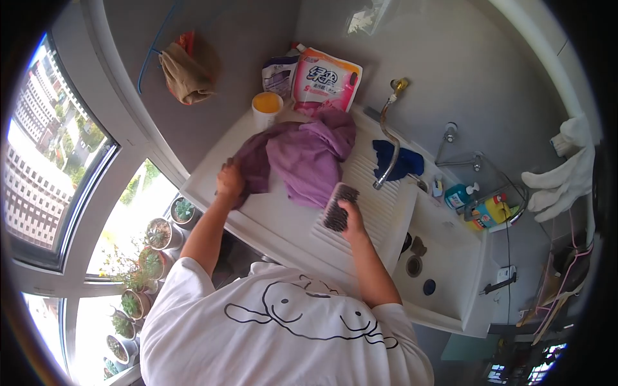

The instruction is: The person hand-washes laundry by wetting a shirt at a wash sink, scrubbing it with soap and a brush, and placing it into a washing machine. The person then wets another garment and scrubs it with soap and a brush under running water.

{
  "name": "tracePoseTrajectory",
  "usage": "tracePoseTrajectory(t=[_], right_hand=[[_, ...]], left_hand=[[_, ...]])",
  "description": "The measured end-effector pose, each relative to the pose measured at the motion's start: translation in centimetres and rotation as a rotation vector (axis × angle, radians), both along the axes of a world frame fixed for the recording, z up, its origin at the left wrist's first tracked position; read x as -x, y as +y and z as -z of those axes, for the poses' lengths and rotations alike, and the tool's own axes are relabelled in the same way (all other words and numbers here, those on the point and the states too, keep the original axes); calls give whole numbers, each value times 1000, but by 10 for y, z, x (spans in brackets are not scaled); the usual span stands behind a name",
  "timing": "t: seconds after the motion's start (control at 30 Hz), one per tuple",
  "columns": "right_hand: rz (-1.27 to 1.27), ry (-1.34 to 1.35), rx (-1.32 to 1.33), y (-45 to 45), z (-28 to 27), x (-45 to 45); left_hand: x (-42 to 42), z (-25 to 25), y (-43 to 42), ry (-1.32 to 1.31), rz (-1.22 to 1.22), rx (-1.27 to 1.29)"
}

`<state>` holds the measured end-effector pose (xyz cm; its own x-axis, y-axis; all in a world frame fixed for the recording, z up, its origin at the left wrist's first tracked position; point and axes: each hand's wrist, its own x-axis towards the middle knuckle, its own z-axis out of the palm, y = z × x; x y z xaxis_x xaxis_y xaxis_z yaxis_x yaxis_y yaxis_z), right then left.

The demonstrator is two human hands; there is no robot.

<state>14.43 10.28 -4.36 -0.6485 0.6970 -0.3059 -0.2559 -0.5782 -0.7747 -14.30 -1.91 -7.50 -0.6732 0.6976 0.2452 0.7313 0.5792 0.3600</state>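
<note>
A wet-looking purple cloth (302,154) lies bunched across the white washboard counter (257,215). At its left edge my left hand (230,180) is closed on a fold of the darker purple part. In my right hand (352,220) is a scrub brush (340,202) with a pale body, its dark bristles turned toward the camera. The brush is over the ribbed part of the counter, close to the lower right end of the cloth; whether they touch I cannot tell.
Behind the cloth stand a white tub (266,119) with orange inside and a pink detergent pouch (325,83). A metal faucet (386,174) reaches over a dark blue cloth (399,161). Rightward are a sink (444,257) and bottles (492,212). Potted plants (154,260) line the window.
</note>
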Motion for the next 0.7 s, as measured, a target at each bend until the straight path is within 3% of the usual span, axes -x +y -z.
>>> tracePoseTrajectory(t=[0.13,0.17,0.27,0.33,0.4,0.5,0.53,0.6,0.7], right_hand=[[304,-302,-241,15,18,-135],[498,-290,-201,8,7,-156],[708,-185,-135,9,-1,-215],[724,-231,-159,3,-11,-226],[722,-224,-177,2,-10,-231],[715,-286,-199,-1,-13,-232],[715,-355,-197,-4,-14,-233],[640,-362,-204,-13,-13,-234],[527,-676,-373,-16,14,-238]], left_hand=[[44,-4,-28,92,-110,43],[41,-7,-27,83,-89,58],[23,-25,-14,226,-115,185],[-20,-42,17,267,208,-94],[-75,-54,46,-119,464,-152],[-154,-52,77,-432,674,-262],[-165,-44,84,-438,690,-256],[-177,-17,105,-289,780,28],[-149,-14,114,-135,712,-312]])
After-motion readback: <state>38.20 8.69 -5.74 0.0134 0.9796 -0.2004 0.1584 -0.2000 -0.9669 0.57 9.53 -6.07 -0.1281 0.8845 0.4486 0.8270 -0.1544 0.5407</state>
